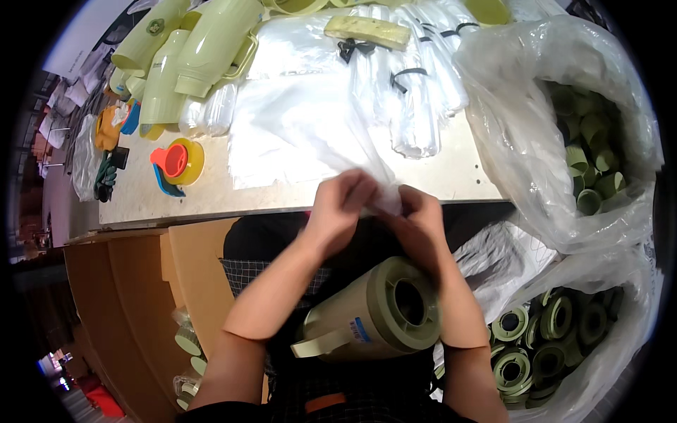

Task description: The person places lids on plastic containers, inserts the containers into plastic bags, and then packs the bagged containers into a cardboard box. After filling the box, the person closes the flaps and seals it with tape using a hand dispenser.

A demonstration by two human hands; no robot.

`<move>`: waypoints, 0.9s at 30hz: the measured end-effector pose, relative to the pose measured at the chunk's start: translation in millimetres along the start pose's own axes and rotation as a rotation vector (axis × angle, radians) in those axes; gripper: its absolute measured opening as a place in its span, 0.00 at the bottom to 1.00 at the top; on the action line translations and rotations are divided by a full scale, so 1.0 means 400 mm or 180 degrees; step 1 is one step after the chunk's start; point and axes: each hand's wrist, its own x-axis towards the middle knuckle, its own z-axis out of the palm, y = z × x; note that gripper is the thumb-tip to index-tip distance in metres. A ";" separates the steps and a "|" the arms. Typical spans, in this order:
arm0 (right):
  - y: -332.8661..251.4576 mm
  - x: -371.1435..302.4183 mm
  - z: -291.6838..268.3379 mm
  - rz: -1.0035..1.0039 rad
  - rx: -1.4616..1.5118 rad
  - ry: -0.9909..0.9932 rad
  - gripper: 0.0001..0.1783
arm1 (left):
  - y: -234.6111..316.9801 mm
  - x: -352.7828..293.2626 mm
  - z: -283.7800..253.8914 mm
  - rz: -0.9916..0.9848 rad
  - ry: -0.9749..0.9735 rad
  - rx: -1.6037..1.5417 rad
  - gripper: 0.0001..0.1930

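Both my hands are closed on a clear plastic bag (pixel 377 169) at the table's front edge. My left hand (pixel 338 208) pinches one side of it, and my right hand (pixel 421 222) grips the other side close by. The bag's far part trails over a stack of flat clear bags (pixel 275 141) on the table. On my lap, below the hands, lies an olive-green jug body (pixel 352 310) on its side. Its round end with a dark opening faces right, and its handle points lower left. My right forearm passes beside the jug's rim.
Green jugs (pixel 215 46) lie at the table's back left, near a yellow tape roll (pixel 192 166) and an orange-red ring. Bundled clear bags (pixel 416 113) lie farther right. Plastic-lined sacks (pixel 493 77) hold green cups and ring parts (pixel 511 321). An open cardboard box (pixel 127 303) stands left.
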 end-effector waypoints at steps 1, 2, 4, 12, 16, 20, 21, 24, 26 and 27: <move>0.030 -0.001 -0.009 -0.0007 0.0627 0.0441 0.09 | -0.005 -0.028 0.018 0.0234 0.0527 -0.0778 0.07; 0.045 -0.009 -0.022 -0.0009 0.1272 0.0895 0.10 | 0.041 -0.038 -0.005 -0.0202 0.0432 -0.2014 0.08; -0.010 -0.034 -0.036 -0.0090 0.1160 0.0392 0.11 | 0.063 -0.082 -0.003 -0.0264 0.0218 -0.1365 0.07; 0.207 -0.085 -0.161 0.0031 0.3840 0.1517 0.04 | 0.007 -0.140 -0.075 -0.0008 -0.0847 -0.1229 0.08; 0.145 -0.218 -0.011 -0.0336 0.0945 0.2055 0.09 | -0.096 -0.148 -0.081 -0.0390 0.0047 -0.1397 0.11; 0.142 -0.466 0.128 -0.1387 0.0233 0.1989 0.18 | 0.128 -0.392 -0.065 0.1738 0.0111 0.0821 0.24; 0.225 -0.537 0.129 -0.0849 0.0677 0.1313 0.20 | 0.123 -0.456 -0.076 0.1385 0.0274 0.0887 0.25; 0.284 -0.592 0.187 -0.0516 -0.0676 -0.0242 0.25 | 0.023 -0.643 -0.121 0.0507 0.0469 0.1248 0.29; 0.192 -0.587 0.241 -0.0665 -0.1190 -0.1124 0.27 | -0.061 -0.748 -0.134 0.0090 0.0629 0.1497 0.31; 0.089 -0.543 0.269 -0.0692 -0.0823 -0.1593 0.29 | -0.086 -0.790 -0.128 -0.0022 0.0855 0.1484 0.30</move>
